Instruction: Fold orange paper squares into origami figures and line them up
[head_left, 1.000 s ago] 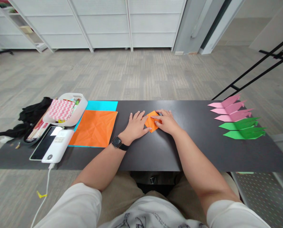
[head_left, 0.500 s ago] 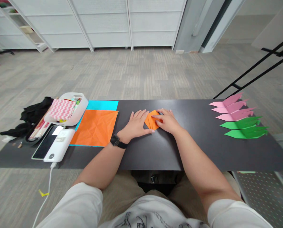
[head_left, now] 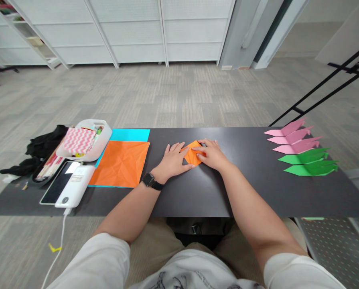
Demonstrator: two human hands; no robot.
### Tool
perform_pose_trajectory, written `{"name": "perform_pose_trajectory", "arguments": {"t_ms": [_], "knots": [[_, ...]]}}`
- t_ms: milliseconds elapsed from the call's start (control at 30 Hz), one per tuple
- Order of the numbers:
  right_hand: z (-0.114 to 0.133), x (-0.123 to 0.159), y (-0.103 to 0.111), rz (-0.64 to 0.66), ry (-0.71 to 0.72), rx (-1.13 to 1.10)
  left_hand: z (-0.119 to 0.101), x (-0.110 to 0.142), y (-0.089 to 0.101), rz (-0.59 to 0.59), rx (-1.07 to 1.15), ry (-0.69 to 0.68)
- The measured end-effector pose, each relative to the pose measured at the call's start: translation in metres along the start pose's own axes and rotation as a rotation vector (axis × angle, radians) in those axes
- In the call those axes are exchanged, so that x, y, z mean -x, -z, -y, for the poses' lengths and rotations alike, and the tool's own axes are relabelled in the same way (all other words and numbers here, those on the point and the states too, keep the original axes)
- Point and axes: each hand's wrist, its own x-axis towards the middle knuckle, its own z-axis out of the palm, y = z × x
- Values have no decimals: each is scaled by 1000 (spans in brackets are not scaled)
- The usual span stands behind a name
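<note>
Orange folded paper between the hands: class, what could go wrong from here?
The folded paper might crease crookedly if it slides under the right hand; the table looks glossy. The white cable hangs past the table's near edge, so a snag could drag the white device it meets.

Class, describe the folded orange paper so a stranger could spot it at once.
On the dark table, look between the left hand and the right hand. There lies the folded orange paper, partly covered. It is much smaller than the flat, creased orange sheet to its left.
</note>
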Motion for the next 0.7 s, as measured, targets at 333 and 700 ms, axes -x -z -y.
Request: {"name": "perform_pose_trajectory", "arguments": {"t_ms": [333,700], "knots": [[9,5,6,63,101,15,7,-10,6,-167,81,49],[-3,-3,-3,-126,-65,-51,8,-11,-2,-155,77,58]]}}
